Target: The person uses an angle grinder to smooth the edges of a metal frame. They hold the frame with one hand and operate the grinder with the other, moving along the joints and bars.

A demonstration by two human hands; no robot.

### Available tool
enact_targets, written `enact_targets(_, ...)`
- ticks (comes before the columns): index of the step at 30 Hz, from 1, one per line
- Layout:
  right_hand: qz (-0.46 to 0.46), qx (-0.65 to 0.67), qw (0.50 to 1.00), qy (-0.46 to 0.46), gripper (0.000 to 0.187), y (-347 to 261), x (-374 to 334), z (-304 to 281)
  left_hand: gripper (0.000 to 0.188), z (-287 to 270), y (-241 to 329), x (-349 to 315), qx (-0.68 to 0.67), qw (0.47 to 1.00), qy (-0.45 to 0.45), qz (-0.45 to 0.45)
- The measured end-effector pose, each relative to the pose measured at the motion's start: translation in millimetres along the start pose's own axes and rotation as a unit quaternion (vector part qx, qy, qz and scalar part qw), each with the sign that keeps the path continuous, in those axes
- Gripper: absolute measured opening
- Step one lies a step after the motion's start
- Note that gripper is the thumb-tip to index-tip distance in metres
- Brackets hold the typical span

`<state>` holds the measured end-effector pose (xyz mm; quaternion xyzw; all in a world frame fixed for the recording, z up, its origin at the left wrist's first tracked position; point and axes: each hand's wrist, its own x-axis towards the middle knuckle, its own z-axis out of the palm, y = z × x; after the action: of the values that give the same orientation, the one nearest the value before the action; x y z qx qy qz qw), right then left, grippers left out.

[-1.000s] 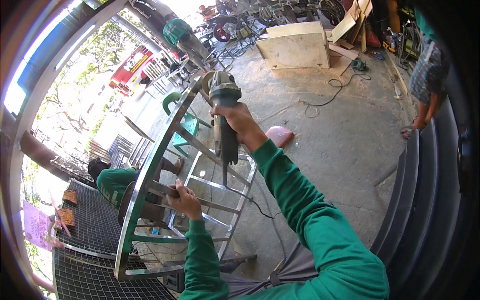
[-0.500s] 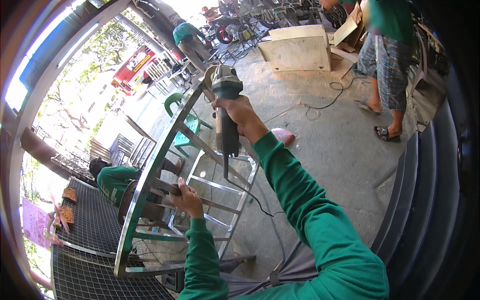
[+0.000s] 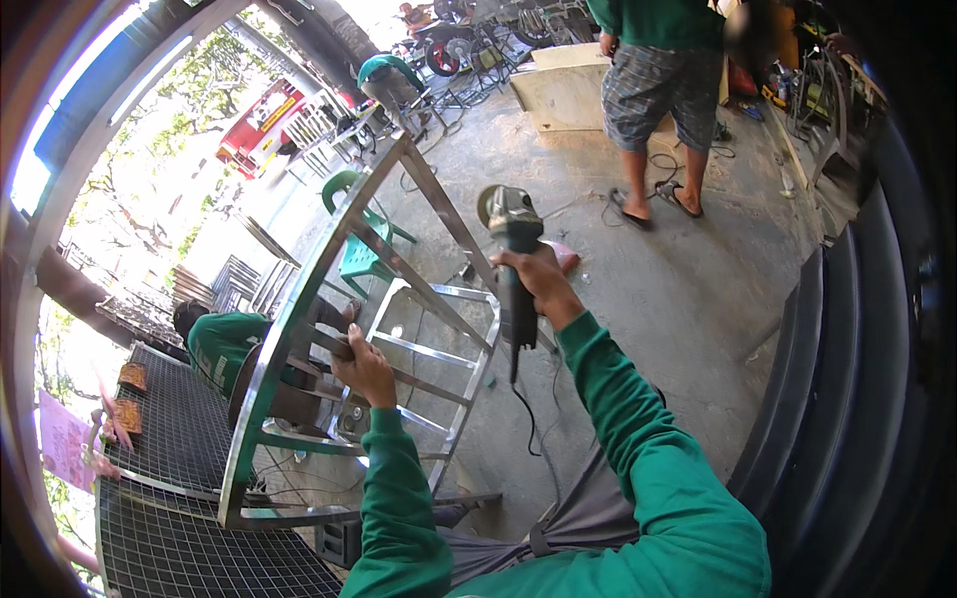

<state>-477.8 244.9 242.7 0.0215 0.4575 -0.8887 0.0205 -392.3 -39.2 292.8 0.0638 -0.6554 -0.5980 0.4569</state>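
Note:
My right hand [image 3: 541, 277] is wrapped round the body of an angle grinder [image 3: 519, 221], its disc end up and its cord trailing down. The grinder hangs in the air to the right of a welded metal frame [image 3: 301, 261], apart from it. With my left hand [image 3: 365, 371] I grip a crossbar of that frame, fingers closed on the bar, and the frame stands tilted in front of me. Behind the frame are an aluminium stepladder [image 3: 446, 344] and a green plastic chair [image 3: 361, 261].
Left of the frame, a person in a green shirt [image 3: 224, 351] crouches by black wire-mesh panels [image 3: 189, 468]. Another person [image 3: 658, 95] stands at the upper right, near a plywood box [image 3: 563, 92]. Dark curved panels [image 3: 797, 369] line the right side. A cord [image 3: 554, 429] crosses the floor.
The grinder in my right hand has moved right and down, away from the frame's upper corner. My left hand stays on the crossbar. The standing person has shifted left.

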Motion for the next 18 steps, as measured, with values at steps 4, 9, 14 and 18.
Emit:
enact_targets(4, 0.053, -0.023, 0.996, 0.065, 0.023, 36.8, -27.7, -59.7, 0.028, -0.5, -2.9, 2.6, 0.055, 0.998, 0.018, 0.013)
enact_targets(9, 0.119, 0.027, 0.987, 0.107, 0.025, 80.8, -60.5, -116.6, 0.031, 3.0, 2.8, -0.6, 0.024, 0.999, 0.018, 0.023)
enact_targets(14, 0.181, 0.017, 0.976, 0.117, 0.025, 109.0, -73.1, -135.5, 0.032, 8.5, 8.8, -3.5, -0.004, 1.0, 0.013, 0.015)
enact_targets(18, 0.195, -0.001, 0.975, 0.104, 0.027, 109.9, -72.9, -134.3, 0.034, 12.8, 12.8, -6.4, -0.033, 0.999, 0.01, 0.02)
